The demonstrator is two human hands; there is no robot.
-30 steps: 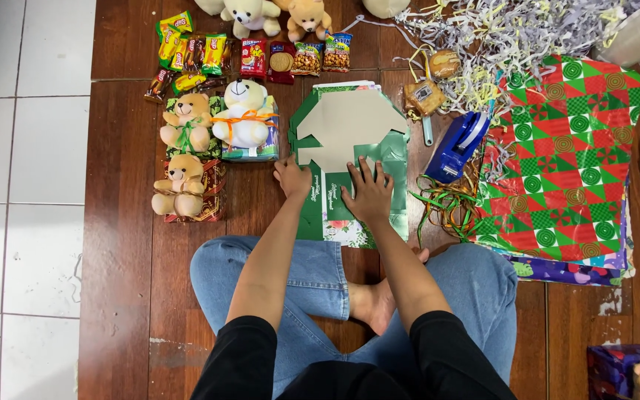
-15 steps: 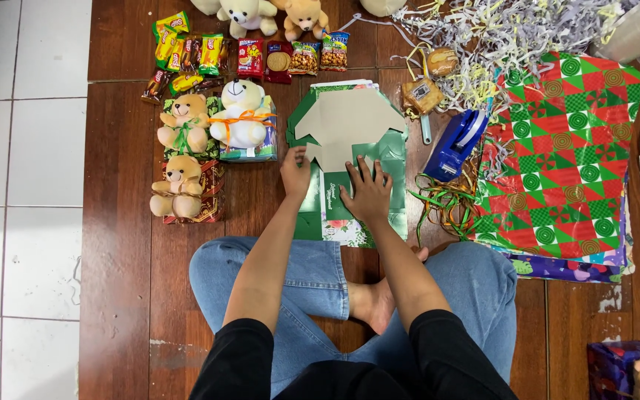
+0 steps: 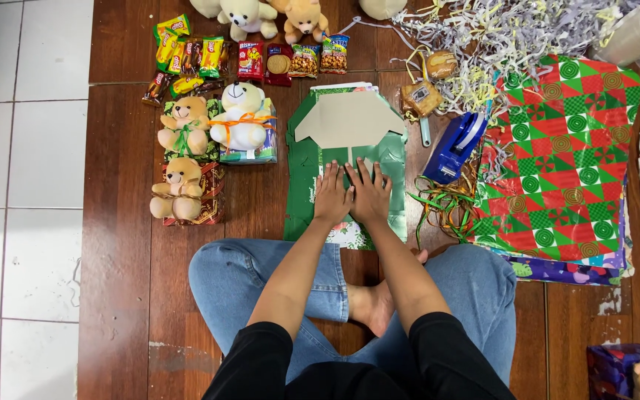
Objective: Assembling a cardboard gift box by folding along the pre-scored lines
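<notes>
Person seated cross-legged on dark wood floor, head view looking straight down. Green gift-wrapped box lies flat at centre, just ahead of the knees; its plain cardboard flap is folded open at the 12 o'clock end.

Left hand and right hand lie side by side on the green wrap, touching at the thumbs. Both palms down, fingers spread and pressed flat; neither hand is closed around anything.

Around the box:
- 9 to 10 o'clock: three small teddy bears sitting on little boxes, two tan, one white with an orange ribbon. Near the box's left edge, not touching.
- 11 to 12 o'clock: row of snack packets, with more plush toys beyond.
- 2 o'clock: blue tape dispenser, just beside the box's right edge.
- 3 o'clock: loose tangle of curling ribbon, against the box's right side.
- 1 to 2 o'clock: heap of shredded paper.
- 3 o'clock, farther out: stack of red and green wrapping paper.

Nothing lies over the hands.
</notes>
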